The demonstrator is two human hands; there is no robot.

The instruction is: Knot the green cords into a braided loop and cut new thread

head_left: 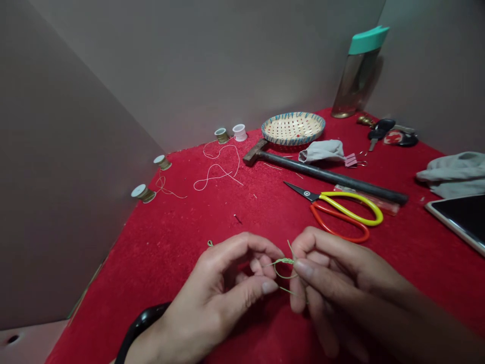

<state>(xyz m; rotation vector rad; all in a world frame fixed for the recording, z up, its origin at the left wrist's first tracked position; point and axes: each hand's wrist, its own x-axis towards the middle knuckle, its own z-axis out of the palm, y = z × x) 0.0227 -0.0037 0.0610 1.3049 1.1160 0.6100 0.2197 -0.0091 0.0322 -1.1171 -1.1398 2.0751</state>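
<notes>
Low over the red cloth (182, 242), my left hand (223, 288) and my right hand (333, 275) meet, each pinching one end of a thin green cord (284, 263). The cord has a knotted stretch between the two hands and a small loop hanging below it. A loose green end (209, 243) lies on the cloth just left of my left hand. A dark bangle (140, 323) sits on my left wrist.
Beyond my hands lie scissors with yellow and red handles (341, 210), a hammer (322, 172), a woven basket (293, 127), grey cloths (322, 150), several thread spools (144, 193) with loose white thread (215, 174), a teal-capped bottle (358, 76), keys (390, 132) and a tablet (460, 217).
</notes>
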